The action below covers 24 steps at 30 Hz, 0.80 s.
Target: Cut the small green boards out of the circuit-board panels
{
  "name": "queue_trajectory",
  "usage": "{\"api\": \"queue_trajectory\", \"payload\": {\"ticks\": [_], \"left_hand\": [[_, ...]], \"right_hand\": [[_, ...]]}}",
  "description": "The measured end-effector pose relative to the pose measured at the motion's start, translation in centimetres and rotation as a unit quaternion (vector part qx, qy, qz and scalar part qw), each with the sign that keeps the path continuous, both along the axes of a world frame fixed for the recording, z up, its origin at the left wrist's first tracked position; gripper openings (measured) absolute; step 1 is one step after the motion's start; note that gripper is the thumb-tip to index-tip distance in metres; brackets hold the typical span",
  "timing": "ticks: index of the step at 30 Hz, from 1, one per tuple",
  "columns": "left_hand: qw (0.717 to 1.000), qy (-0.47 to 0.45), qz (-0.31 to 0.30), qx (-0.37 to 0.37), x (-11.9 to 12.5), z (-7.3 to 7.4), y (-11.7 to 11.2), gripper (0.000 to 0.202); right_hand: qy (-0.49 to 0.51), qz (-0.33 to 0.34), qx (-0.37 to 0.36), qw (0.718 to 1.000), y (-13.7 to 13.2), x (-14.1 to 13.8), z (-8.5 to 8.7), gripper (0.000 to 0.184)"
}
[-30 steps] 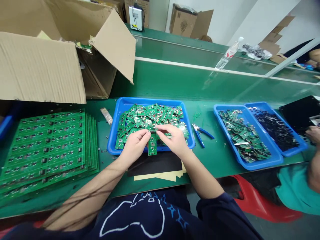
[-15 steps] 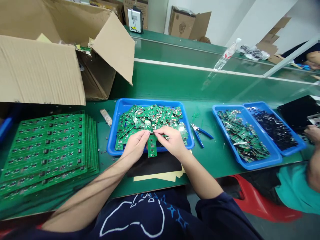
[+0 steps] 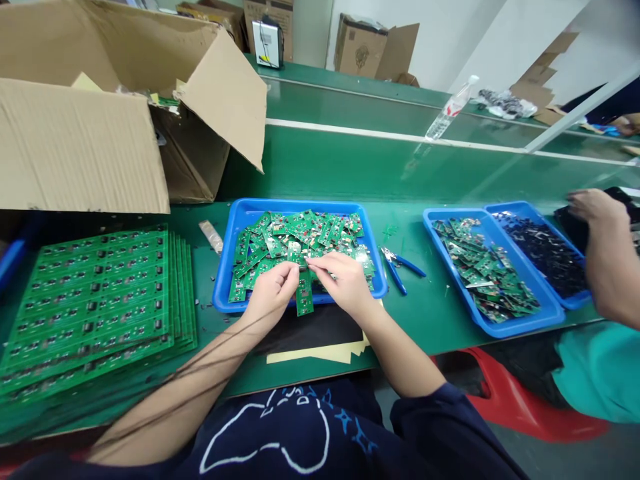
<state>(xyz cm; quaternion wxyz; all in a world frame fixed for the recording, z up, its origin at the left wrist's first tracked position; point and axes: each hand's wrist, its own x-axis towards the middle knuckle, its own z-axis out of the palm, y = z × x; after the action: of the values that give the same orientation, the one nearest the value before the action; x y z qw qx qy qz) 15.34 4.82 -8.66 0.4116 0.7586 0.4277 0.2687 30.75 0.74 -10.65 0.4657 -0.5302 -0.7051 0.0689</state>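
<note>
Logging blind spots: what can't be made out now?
In the head view:
Dark part between left hand and right hand: tiny, partly covered by them.
Bottom of carton: behind its front wall.
Faces of lower panels: under top panel.
Co-worker: cut off by right edge.

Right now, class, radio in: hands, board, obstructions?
Left hand, right hand: pinched shut. Green board at their fingertips, over blue tray's near rim. Cutters beside tray, not blocking.

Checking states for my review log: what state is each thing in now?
Left hand: pinched at green board
Right hand: pinched likewise
Middle blue tray: heaped with loose boards
Green board: end jutting past that tray's rim
Pliers: lying, handles spread
Bottle: standing, capped
Cardboard box: open, flap outspread
Green panels: stacked
Paired blue trays: one holding boards, other dark parts
</note>
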Motion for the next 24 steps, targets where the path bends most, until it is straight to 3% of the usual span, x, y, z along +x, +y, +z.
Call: {"api": "queue_trajectory", "payload": {"ticks": [4, 7, 11, 14, 20, 24], "left_hand": [[0.997, 0.038, -0.066, -0.007, 0.0, 0.1, 0.1, 0.027], [0.992, 0.045, -0.085, 0.077, -0.2, 0.2, 0.0, 0.028], [0.978, 0.031, 0.006, 0.208, -0.7, 0.0, 0.2, 0.029], [0.973, 0.027, 0.037, 0.225, -1.0, -0.3, 0.4, 0.031], [0.982, 0.031, -0.046, 0.182, -0.7, -0.2, 0.3, 0.032], [0.983, 0.014, -0.129, 0.132, -0.9, 0.5, 0.8, 0.03]], "right_hand": [[-0.018, -0.005, 0.022, 1.0, 0.0, 0.0, 0.2, 0.02], [-0.006, -0.035, 0.056, 0.998, 0.0, 0.1, 0.9, 0.024], [0.05, -0.09, 0.104, 0.989, -0.4, 0.1, 1.5, 0.016], [0.096, -0.02, 0.029, 0.995, -0.7, -0.6, 1.3, 0.012], [0.259, 0.01, -0.132, 0.957, -0.5, -1.5, 0.3, 0.016], [0.326, 0.024, -0.187, 0.926, -0.1, -0.6, 0.3, 0.014]]}}
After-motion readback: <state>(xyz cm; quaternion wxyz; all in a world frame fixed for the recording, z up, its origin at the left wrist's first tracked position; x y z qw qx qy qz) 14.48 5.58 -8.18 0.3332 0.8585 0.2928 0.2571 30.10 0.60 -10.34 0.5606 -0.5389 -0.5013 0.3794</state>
